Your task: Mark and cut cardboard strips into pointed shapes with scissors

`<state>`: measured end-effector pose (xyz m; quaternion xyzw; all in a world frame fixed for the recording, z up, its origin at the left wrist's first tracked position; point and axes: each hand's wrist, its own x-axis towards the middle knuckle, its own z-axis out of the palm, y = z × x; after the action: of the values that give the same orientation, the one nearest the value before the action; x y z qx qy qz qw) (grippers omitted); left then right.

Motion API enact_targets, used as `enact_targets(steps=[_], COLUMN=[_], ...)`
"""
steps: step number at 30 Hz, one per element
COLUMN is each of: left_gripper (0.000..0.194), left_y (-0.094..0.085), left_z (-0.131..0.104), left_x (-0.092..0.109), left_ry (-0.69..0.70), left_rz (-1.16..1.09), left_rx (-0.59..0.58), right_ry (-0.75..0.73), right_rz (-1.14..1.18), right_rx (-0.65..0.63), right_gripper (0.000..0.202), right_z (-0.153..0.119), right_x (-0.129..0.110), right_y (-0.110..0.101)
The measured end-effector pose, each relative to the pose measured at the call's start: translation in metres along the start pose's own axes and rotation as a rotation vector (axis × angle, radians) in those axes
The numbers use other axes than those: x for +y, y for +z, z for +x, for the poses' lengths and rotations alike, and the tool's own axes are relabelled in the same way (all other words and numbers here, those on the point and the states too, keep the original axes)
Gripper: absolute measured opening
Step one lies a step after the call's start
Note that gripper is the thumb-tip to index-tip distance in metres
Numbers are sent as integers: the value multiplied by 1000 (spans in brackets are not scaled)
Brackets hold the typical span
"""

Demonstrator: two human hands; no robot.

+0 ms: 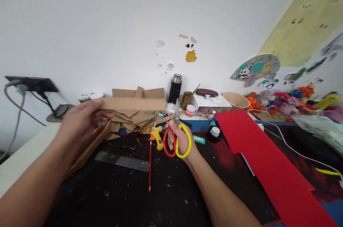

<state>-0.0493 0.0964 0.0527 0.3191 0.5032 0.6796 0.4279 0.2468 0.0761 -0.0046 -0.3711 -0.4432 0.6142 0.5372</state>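
Note:
A long flat strip of brown cardboard (134, 104) is pinched at its left end by my left hand (87, 114), held level above the table. My right hand (180, 139) grips scissors (189, 148) with one red and one yellow handle loop. Their metal blades point up and away from me, just right of the strip's free end and apart from it; the blades look closed together. Below the strip, a box (91, 144) holds several cardboard scraps (136, 118). Between the hands lies a yellow glue gun (158, 137).
A clear ruler (122, 161) and a red pencil (150, 169) lie on the black tabletop. Red sheets (268, 159) stretch along the right. A black flask (175, 88), a white box (211, 103), a bowl (235, 100) and colourful flowers (286, 100) line the wall.

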Motion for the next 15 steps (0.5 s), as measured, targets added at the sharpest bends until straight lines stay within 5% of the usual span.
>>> enact_targets(steps=[4, 8, 12, 15], left_gripper=[21, 22, 22, 19], left_y=[-25, -45, -51, -50], left_z=[0, -7, -9, -5], left_x=[13, 2, -7, -5], left_ry=[145, 75, 41, 42], left_rz=[-49, -65, -103, -119], left_rx=[204, 222, 221, 187], right_ry=[92, 300, 511, 416], right_rz=[-28, -146, -290, -530], right_rx=[-279, -611, -798, -922], right_gripper=[60, 64, 61, 54], right_z=[-21, -47, -65, -68], right_x=[-2, 2, 10, 18], right_y=[11, 36, 67, 85])
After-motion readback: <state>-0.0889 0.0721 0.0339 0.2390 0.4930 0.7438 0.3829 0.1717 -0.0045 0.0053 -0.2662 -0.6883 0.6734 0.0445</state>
